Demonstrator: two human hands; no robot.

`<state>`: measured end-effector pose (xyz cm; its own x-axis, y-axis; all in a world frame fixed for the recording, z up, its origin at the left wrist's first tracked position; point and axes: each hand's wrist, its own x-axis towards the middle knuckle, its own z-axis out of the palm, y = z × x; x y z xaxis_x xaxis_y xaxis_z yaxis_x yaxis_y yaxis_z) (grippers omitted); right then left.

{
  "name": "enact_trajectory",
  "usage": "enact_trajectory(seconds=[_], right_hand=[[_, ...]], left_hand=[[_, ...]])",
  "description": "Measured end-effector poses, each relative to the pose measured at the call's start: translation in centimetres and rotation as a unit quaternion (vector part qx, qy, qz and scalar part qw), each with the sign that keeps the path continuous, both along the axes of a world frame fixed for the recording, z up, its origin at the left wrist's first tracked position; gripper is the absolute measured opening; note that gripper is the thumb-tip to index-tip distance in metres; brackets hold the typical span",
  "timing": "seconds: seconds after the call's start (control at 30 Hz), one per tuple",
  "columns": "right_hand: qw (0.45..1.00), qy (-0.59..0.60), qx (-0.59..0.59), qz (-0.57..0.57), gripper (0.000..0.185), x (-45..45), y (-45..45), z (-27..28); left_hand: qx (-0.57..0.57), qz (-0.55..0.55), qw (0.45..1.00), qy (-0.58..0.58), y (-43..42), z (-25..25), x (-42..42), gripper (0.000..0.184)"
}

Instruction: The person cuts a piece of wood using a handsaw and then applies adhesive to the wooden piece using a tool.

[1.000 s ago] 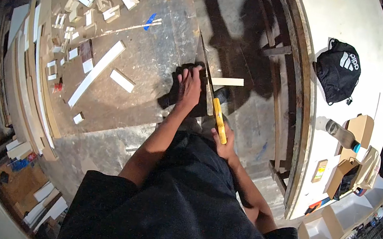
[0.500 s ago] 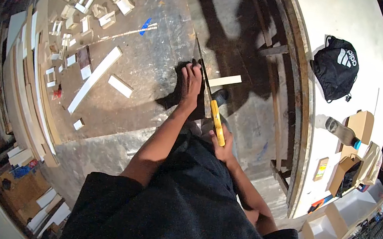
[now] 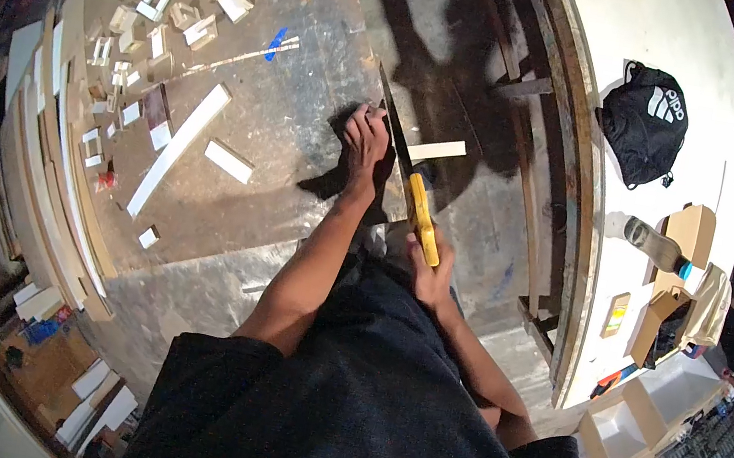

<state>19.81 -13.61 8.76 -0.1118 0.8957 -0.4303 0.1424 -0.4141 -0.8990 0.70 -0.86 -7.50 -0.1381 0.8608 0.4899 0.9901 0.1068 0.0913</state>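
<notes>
My right hand (image 3: 430, 274) is wrapped round the yellow handle (image 3: 423, 217) of a handsaw. Its dark blade (image 3: 396, 125) points forward, away from my body, and passes just right of my left hand (image 3: 365, 140). The fingers of my left hand are bent and pressed down at the edge of the brown work board (image 3: 274, 146). A pale wooden strip (image 3: 438, 151) sticks out to the right of the blade, in line with my left hand. Its other end is hidden by the blade, hand and shadow.
Small wooden assemblies (image 3: 201, 31) and a long white-faced strip (image 3: 178, 149) lie on the board. Long planks (image 3: 60, 149) are stacked at left. A white table (image 3: 612, 270) at right carries a black drawstring bag (image 3: 645, 125) and a bottle (image 3: 651, 243). People are at far right.
The saw and my right hand have moved slightly forward, away from my body. My left hand stays at about the same spot, its fingers a little shifted.
</notes>
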Motion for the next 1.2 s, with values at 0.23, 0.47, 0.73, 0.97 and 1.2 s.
enact_trajectory(seconds=[0.23, 0.47, 0.73, 0.97, 1.2], right_hand=[[0.997, 0.008, -0.057, -0.050, 0.017, -1.7, 3.1, 3.5], [0.999, -0.007, 0.036, -0.034, 0.019, -1.7, 4.8, 3.5], [0.999, -0.038, -0.030, 0.001, 0.025, -2.5, 5.8, 5.5], [0.994, -0.028, -0.100, 0.032, 0.022, -2.6, 6.7, 5.6], [0.996, -0.039, -0.072, 0.022, 0.018, -2.6, 7.6, 6.0]], left_hand=[[-0.140, 0.009, 0.988, -0.070, 0.1, 4.4, 0.9, 0.020], [-0.084, 0.038, 0.967, -0.236, 0.1, 5.1, 1.3, 0.034], [-0.129, 0.012, 0.980, -0.149, 0.4, 5.7, 1.2, 0.033], [-0.046, 0.092, 0.947, -0.304, 0.8, 4.4, 1.5, 0.036], [-0.083, 0.173, 0.945, -0.264, 1.1, 5.3, 1.3, 0.031]])
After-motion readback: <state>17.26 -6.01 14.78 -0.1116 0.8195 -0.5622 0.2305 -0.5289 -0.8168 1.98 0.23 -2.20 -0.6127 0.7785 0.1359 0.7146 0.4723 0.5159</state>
